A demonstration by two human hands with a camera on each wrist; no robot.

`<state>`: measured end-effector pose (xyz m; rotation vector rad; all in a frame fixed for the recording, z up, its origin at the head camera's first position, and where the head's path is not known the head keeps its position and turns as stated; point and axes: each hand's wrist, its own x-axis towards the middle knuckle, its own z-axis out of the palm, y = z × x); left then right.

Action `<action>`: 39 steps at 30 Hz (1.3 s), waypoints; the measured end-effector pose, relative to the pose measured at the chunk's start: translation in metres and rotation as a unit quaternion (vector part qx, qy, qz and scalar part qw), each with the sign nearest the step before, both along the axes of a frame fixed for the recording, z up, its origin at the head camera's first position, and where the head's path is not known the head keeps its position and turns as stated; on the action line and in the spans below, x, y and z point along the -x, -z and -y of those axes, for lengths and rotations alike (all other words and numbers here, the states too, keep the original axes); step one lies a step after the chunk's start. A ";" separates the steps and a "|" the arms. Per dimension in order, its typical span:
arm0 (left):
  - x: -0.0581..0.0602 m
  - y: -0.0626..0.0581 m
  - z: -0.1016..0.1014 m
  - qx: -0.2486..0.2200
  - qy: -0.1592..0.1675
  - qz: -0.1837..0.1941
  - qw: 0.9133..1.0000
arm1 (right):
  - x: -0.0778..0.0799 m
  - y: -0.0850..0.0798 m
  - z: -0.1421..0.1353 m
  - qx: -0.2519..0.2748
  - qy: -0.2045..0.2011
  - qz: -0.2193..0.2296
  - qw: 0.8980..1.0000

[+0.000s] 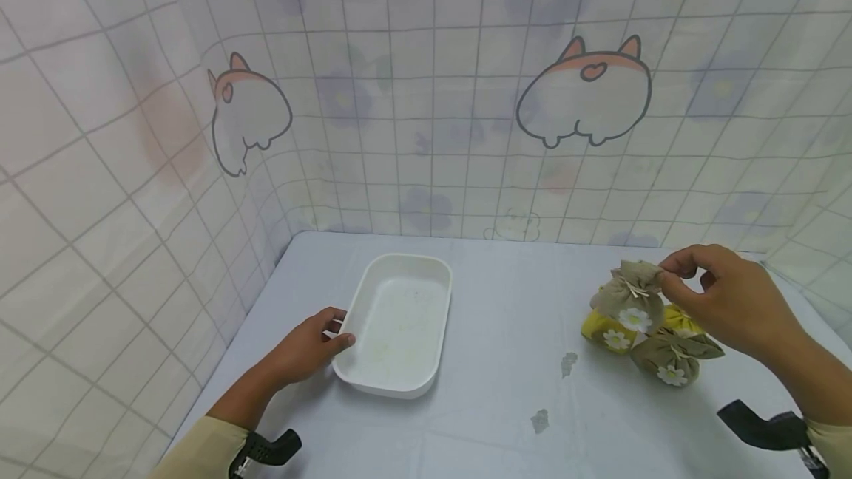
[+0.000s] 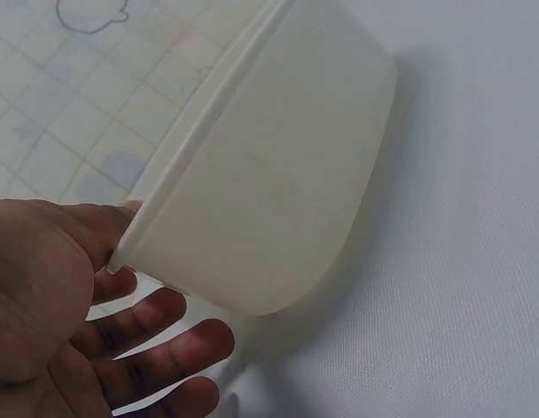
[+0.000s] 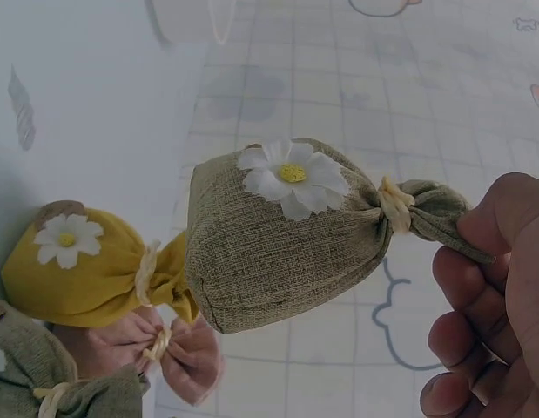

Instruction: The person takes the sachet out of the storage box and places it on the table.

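My left hand (image 1: 306, 350) holds the left side of a white plastic tray (image 1: 399, 324), its thumb over the rim; several fingers spread beside the outer wall in the left wrist view. My right hand (image 1: 739, 301) pinches the gathered neck of a grey-green cloth sachet (image 3: 282, 235) between thumb and fingers. This sachet has a white daisy and a pale tie, and overlaps the pile in the head view. Around it are a yellow sachet (image 3: 77, 266), another grey-green sachet (image 1: 668, 357) and a pink sachet (image 3: 186, 353), the latter showing only in the right wrist view.
Both things rest on a white-covered table (image 1: 492, 390). Two grey patches (image 1: 540, 420) mark the cover between tray and sachets. A gridded curtain (image 1: 426, 94) with cartoon drawings stands along the back and sides.
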<state>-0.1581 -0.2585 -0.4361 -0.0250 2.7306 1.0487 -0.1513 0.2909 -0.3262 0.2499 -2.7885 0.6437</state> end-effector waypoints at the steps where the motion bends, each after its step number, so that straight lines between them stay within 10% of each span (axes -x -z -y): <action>1: 0.000 0.000 0.000 -0.001 0.001 0.000 1.000 | -0.001 0.001 -0.002 -0.001 0.002 -0.001 1.000; 39: -0.001 0.000 0.000 -0.001 0.000 -0.001 1.000 | -0.026 0.044 -0.020 0.003 -0.001 0.042 0.999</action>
